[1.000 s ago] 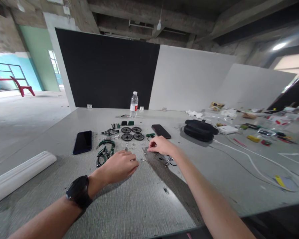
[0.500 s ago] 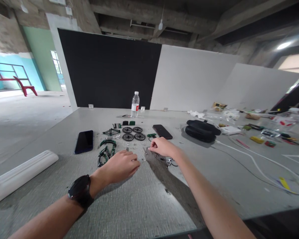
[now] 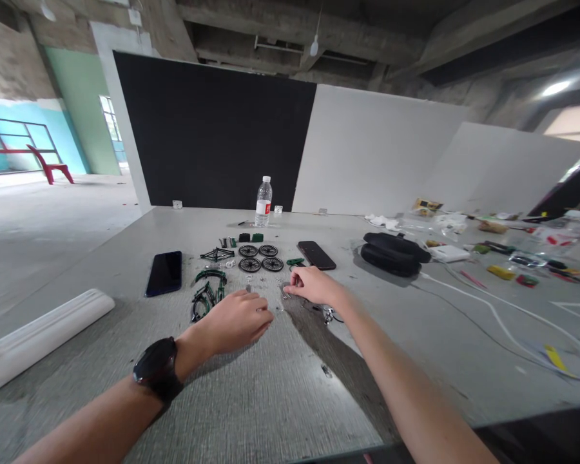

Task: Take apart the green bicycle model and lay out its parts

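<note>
My left hand (image 3: 240,317) rests low over the table with its fingers curled; whatever lies beneath them is hidden. My right hand (image 3: 315,287) is closed in a pinch at its fingertips, just above tiny silvery parts (image 3: 287,294); anything between the fingertips is too small to make out. Behind the left hand lie green curved model parts (image 3: 209,293). Farther back are a dark model bicycle frame (image 3: 217,254) and several black spoked wheels (image 3: 250,265). Beyond the right fingertips is a small green part (image 3: 296,261). Shiny metal bits (image 3: 328,314) lie under the right wrist.
A phone (image 3: 164,273) is at left, another phone (image 3: 317,254) behind my right hand. A water bottle (image 3: 263,205) stands at the back. A white roll-shaped object (image 3: 48,338) lies far left. To the right are a black case (image 3: 391,254), white cables (image 3: 468,293) and assorted clutter.
The right fingertips have shifted slightly up and away from the small silvery parts. My left hand stays in nearly the same place, and the view has tilted a little.
</note>
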`<state>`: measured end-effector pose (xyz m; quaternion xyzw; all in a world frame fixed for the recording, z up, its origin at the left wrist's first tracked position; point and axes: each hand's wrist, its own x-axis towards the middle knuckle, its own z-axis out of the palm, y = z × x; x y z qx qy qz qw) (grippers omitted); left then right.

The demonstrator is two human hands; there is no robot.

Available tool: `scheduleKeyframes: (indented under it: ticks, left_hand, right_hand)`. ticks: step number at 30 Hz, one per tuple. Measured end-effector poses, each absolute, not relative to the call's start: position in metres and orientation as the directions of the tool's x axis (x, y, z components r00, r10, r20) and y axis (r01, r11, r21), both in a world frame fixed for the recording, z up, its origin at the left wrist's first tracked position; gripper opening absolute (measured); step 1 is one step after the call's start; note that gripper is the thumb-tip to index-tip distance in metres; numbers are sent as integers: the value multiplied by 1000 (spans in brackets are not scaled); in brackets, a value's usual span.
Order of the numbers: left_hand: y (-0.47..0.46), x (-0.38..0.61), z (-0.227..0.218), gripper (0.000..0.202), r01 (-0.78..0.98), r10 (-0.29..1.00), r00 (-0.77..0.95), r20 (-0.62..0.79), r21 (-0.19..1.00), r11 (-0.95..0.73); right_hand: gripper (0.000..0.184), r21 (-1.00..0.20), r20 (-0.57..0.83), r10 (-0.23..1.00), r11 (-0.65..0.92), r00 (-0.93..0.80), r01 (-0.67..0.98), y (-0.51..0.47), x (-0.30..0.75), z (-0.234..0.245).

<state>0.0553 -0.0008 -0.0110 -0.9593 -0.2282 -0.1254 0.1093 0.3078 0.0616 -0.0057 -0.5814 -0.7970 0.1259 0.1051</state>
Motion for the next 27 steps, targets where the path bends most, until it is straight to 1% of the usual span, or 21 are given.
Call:
scheduleKeyframes:
  ticks: [5,13,27]
  left_hand:
    - [-1,55,-10,15,467,414,866,282,-155,-871]
    - [-1,55,-10,14,472,423,864,272,-151,-868]
    - [-1,55,-10,16,468,419,866,272,-150,-871]
  right_hand:
    - [27,-294,30,951,303,-308,907,64,308,-10]
    - [29,-317,21,952,296,-305,901,64,307,-10]
    - [30,-259,30,952,303,-306,917,60,302,-7]
